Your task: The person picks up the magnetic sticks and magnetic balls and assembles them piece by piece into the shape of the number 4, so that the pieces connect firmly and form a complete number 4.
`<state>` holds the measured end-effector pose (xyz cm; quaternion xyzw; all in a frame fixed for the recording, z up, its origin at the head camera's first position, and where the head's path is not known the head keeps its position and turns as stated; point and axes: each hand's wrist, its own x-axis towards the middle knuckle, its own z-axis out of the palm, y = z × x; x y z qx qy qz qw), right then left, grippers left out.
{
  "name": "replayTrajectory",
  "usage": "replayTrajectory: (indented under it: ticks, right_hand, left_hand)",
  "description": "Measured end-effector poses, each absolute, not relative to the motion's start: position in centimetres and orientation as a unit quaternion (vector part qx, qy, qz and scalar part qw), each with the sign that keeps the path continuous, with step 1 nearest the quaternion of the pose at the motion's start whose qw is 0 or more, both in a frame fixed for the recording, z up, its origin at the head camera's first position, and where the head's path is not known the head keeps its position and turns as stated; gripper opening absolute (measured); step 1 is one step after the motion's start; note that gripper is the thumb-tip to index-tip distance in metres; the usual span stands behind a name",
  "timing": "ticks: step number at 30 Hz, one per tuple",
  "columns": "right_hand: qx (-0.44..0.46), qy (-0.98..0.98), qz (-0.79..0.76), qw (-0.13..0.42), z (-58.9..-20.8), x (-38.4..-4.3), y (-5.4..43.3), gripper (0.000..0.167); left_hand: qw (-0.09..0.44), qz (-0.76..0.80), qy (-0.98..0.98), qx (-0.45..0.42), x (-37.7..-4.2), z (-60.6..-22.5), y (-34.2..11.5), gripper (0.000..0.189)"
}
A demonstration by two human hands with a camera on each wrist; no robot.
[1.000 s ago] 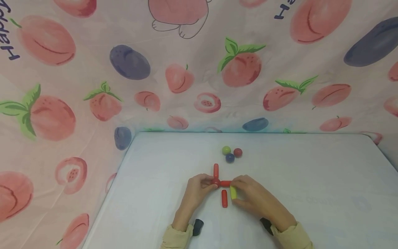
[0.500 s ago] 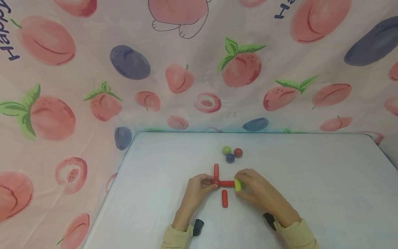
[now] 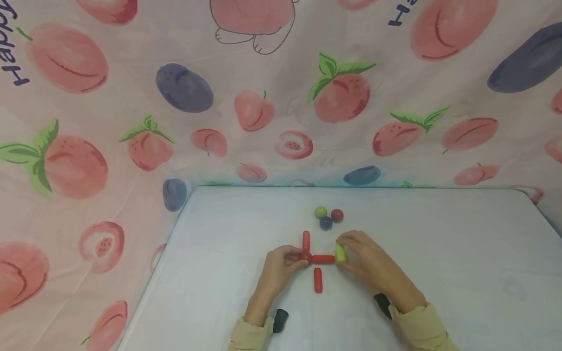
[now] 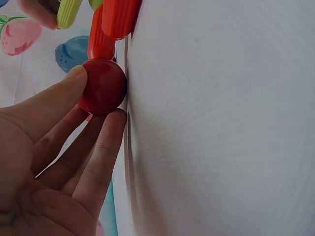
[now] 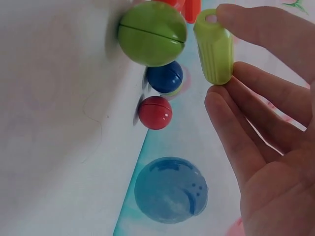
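Note:
In the head view my left hand pinches a red ball between thumb and fingers. One red stick points away from this ball and another red stick points right. At the right stick's far end sits a green ball, mostly covered in the head view. My right hand pinches a ribbed yellow-green stick by its ends, thumb on one and fingertips on the other. A hole shows in the stick's thumb end. The stick is beside the green ball and overlaps it in the head view.
A loose red stick lies just in front of the joined pieces. Further back on the white table a green ball, a red ball and a blue ball sit together. A fruit-print cloth hangs behind.
My right hand has moved right and slightly away with the yellow-green stick, from beside the loose red stick to the joined row's right end. My left hand stays on the red ball.

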<state>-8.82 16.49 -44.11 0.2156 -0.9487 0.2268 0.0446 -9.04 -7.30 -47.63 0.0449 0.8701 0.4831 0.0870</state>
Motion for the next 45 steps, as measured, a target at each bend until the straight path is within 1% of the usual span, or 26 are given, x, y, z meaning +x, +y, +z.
replayTrajectory:
  ticks: [7, 17, 29, 37, 45]
  right_hand:
    - [0.205, -0.949, 0.236, 0.036, -44.1, -9.3, 16.3, 0.054]
    - [0.22, -0.944, 0.236, 0.063, -44.5, -10.0, 16.5, 0.052]
    - [0.202, -0.948, 0.24, 0.057, -44.3, -10.2, 16.1, 0.051]
    - [0.185, -0.954, 0.234, 0.038, -44.3, -10.4, 16.1, 0.051]
    - [0.184, -0.958, 0.218, 0.038, -44.8, -10.7, 16.2, 0.053]
  left_hand:
    - [0.086, 0.481, 0.871, 0.048, -9.0, -47.5, -7.3, 0.03]
    - [0.087, 0.478, 0.873, 0.04, -8.9, -47.4, -7.2, 0.028]
    - [0.087, 0.474, 0.875, 0.038, -8.9, -47.4, -7.3, 0.029]
    - [0.089, 0.477, 0.873, 0.038, -8.9, -47.6, -7.3, 0.029]
    - [0.088, 0.483, 0.871, 0.034, -8.9, -47.6, -7.3, 0.03]
